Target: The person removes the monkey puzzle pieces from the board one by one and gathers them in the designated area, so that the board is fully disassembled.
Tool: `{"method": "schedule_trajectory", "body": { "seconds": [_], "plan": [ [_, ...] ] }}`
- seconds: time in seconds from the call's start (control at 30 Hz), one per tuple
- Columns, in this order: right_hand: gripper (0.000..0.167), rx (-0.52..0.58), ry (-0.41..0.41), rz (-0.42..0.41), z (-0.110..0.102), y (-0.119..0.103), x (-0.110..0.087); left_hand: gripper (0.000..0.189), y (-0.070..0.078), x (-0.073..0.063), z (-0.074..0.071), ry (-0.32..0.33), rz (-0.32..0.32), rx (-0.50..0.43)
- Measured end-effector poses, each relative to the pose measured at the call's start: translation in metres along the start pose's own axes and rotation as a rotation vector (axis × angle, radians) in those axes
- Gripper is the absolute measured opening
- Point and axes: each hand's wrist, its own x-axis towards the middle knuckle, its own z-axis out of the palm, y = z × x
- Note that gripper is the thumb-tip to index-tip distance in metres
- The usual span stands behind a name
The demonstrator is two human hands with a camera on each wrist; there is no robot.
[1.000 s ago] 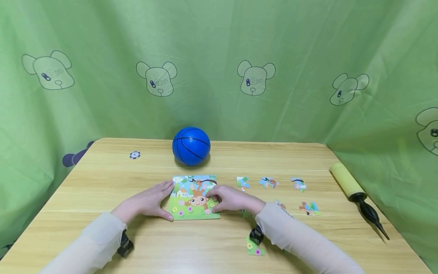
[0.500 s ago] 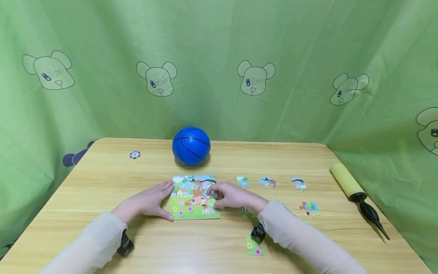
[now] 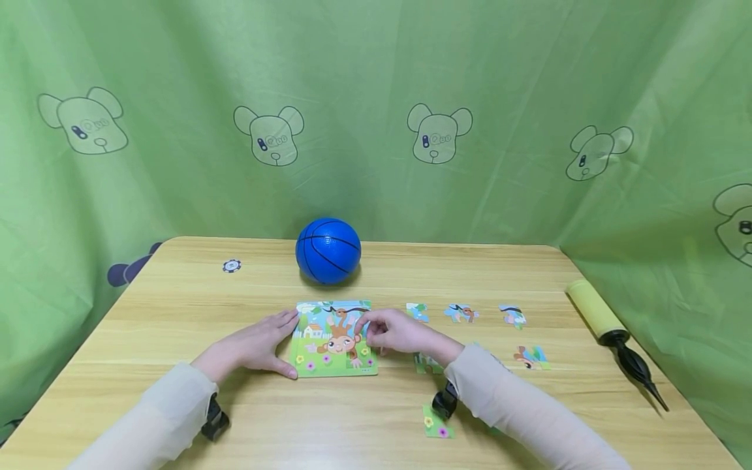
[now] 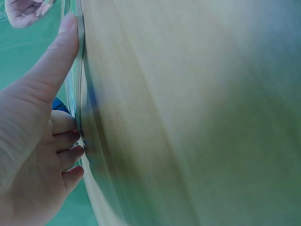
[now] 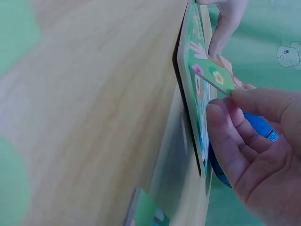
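Observation:
A monkey picture puzzle board [image 3: 311,369] lies on the table below the blue ball. My left hand [image 3: 258,343] rests along the board's left side, its fingertips and thumb touching the edge [image 4: 79,70]. My right hand [image 3: 396,331] is over the board's right side. Between thumb and fingers it pinches a green puzzle piece [image 5: 217,77] with a pink and a yellow flower. In the right wrist view that piece is tilted, one edge close to the board. From the head, fingers partly hide the board's right edge.
Loose puzzle pieces lie right of the board, among them a branch piece [image 3: 462,313], a corner piece [image 3: 513,316] and a flower piece [image 3: 437,423]. My right forearm covers some. A blue ball [image 3: 328,251], a poker chip [image 3: 232,266] and a yellow hand pump [image 3: 596,313] stand farther out.
My right hand has drawn slightly right and away from me, and the flower piece in it has changed its tilt. The left hand stays in place on the board's edge.

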Motion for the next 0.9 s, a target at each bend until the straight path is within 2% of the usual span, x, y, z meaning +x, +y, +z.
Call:
{"method": "schedule_trajectory", "body": {
  "seconds": [0.27,0.47,0.67,0.9],
  "plan": [
    [0.021,0.172,0.037,0.066,-0.006,-0.005,-0.011,0.108,0.001,0.000,-0.001,0.004,0.005,0.003],
    [0.025,0.219,0.048,0.077,-0.022,0.003,-0.025,0.108,0.001,0.000,-0.001,0.003,0.001,-0.001],
    [0.026,0.226,0.091,0.115,-0.040,0.014,-0.049,0.109,-0.001,0.000,0.000,0.001,-0.003,0.002],
    [0.030,0.243,0.129,0.151,-0.063,0.028,-0.087,0.108,0.000,-0.001,0.000,0.003,0.003,-0.004]
  ]
}}
